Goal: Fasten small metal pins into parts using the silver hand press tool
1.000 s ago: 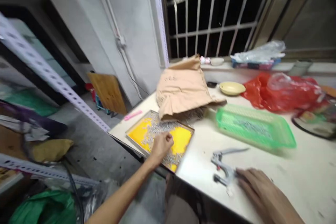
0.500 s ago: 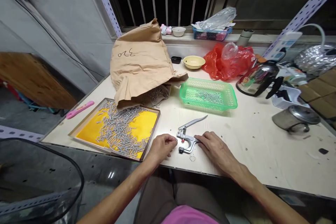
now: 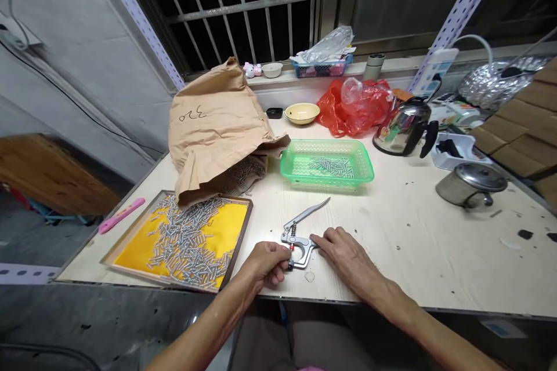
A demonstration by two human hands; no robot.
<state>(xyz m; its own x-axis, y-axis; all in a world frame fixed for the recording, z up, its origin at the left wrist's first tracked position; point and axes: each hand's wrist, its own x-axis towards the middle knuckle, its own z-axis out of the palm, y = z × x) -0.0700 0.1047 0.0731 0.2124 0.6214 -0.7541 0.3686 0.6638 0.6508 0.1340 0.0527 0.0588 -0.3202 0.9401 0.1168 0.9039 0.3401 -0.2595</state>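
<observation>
Silver snap-fastener pliers (image 3: 303, 255) lie near the table's front edge, the upper lever raised and a spring below it. My right hand (image 3: 348, 258) lies over the lower handle, thumb and fingers closed on it and hiding most of it. My left hand (image 3: 267, 264) pinches at the jaws, beside the red tip; whatever sits between thumb and forefinger is too small to make out. Left of it stands a shallow tray (image 3: 239, 243) with a yellow bottom, strewn with many short silver ribbed pieces (image 3: 187, 243). Similar silver pieces lie in a green basket (image 3: 291, 177) beyond the pliers.
A brown paper bag (image 3: 213, 127) leans over the tray's back edge, its mouth showing more pieces. A pink-handled tool (image 3: 122, 215) lies at left. Behind are a yellow bowl (image 3: 301, 113) and red plastic bag (image 3: 357, 107); at right, a kettle (image 3: 402, 130) and metal cup (image 3: 470, 185).
My left hand has moved in to the pliers' jaws, where it was just beside them before. My right hand stays at the handle. The camera view has shifted and tilted.
</observation>
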